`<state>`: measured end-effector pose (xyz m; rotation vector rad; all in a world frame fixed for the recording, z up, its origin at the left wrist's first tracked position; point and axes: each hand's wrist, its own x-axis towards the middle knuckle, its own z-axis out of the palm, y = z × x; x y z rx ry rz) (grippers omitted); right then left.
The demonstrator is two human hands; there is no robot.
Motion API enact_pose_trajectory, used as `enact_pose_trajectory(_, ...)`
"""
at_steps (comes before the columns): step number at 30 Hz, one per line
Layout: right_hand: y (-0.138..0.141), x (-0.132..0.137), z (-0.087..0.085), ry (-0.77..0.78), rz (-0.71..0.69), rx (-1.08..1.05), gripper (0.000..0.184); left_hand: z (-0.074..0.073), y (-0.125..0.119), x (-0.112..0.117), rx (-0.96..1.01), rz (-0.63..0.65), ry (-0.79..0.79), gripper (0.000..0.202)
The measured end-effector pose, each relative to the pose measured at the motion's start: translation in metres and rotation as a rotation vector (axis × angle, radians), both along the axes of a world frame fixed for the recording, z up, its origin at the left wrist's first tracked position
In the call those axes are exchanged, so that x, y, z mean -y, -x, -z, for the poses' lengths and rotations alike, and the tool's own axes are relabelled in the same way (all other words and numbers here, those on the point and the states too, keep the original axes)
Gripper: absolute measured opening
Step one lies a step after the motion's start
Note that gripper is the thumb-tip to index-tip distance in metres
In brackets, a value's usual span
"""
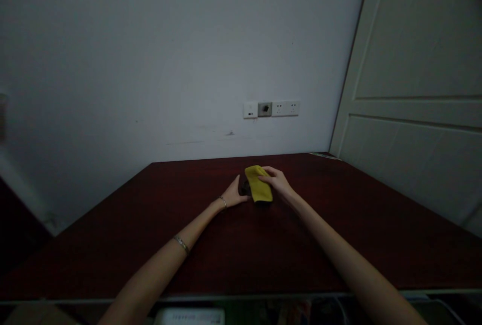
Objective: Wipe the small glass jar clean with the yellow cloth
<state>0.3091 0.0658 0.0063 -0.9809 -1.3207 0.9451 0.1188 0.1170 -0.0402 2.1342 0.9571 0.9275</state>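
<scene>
1. Two bare hands meet over a dark red, wood-look tabletop (211, 264), a little beyond its middle, with both forearms reaching in from the near edge.
2. The right hand (277, 181) is closed in a light pinch on a yellow, roughly rectangular, soft-looking cloth (259, 187). The thumb lies across the front and fingers go behind the upper right edge; this grip probably keeps the cloth spread and steerable.
3. The cloth hangs tilted just right of a small, dark, shadowed object (245, 188), partly covering it. Its shape and material are too dim to tell.
4. The left hand (233, 194) curves in a C, thumb and fingers parted, around the dark object's left side. This looks meant to steady it, but whether the hand grips it cannot be told.
5. A thin bracelet (223, 202) circles the left wrist, and a wider metallic-looking band (182, 244) sits on the forearm.
6. The tabletop has a dull sheen and reaches a pale, scuffed wall (169, 64), which carries a row of socket plates (285, 108).
7. A cream panelled door (417, 164) stands at the right. Below the near edge, a white box-like item (190, 316) shows among shadowy clutter; the room is dim.
</scene>
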Motion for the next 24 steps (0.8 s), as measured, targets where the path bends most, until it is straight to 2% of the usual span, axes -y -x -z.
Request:
enact_pose_trajectory(2,0.0,0.0,-0.003,0.053,-0.005,-0.18,0.037,-0.012,0.006,-0.002,0.023,-0.046,-0.012,0.081)
enact_pose_trajectory(3,0.001,0.001,-0.004,0.065,-0.008,-0.242,0.039,-0.019,0.008,-0.002,0.075,-0.027,-0.031,0.073)
enact_pose_trajectory(6,0.008,0.002,-0.007,0.069,-0.011,-0.306,0.045,-0.039,0.006,0.0,0.251,-0.003,-0.062,0.056)
enact_pose_trajectory(8,0.015,0.002,-0.006,0.058,-0.01,-0.293,0.05,-0.049,0.0,0.002,0.322,0.035,-0.003,0.054)
enact_pose_trajectory(11,0.02,0.0,-0.001,0.011,-0.004,-0.28,0.057,-0.061,-0.007,0.004,0.306,0.077,0.078,0.037)
enact_pose_trajectory(13,0.017,-0.003,0.004,-0.021,-0.005,-0.27,0.059,-0.071,-0.007,0.002,0.306,0.058,0.094,0.03)
enact_pose_trajectory(15,0.009,-0.008,0.013,-0.039,0.024,-0.225,0.059,-0.081,-0.003,-0.004,0.373,-0.007,0.055,0.029)
enact_pose_trajectory(18,-0.003,-0.019,0.03,-0.113,0.179,-0.045,0.061,-0.096,0.006,-0.017,0.423,-0.138,-0.127,0.024)
enact_pose_trajectory(19,-0.005,-0.022,0.037,-0.116,0.197,0.029,0.065,-0.098,0.008,-0.022,0.388,-0.152,-0.193,0.022)
enact_pose_trajectory(21,-0.003,-0.025,0.049,-0.063,0.135,0.139,0.078,-0.097,0.01,-0.03,0.243,-0.178,-0.318,0.02)
enact_pose_trajectory(24,0.006,-0.024,0.063,-0.062,0.029,0.285,0.098,-0.082,0.005,-0.038,-0.04,-0.164,-0.446,0.026)
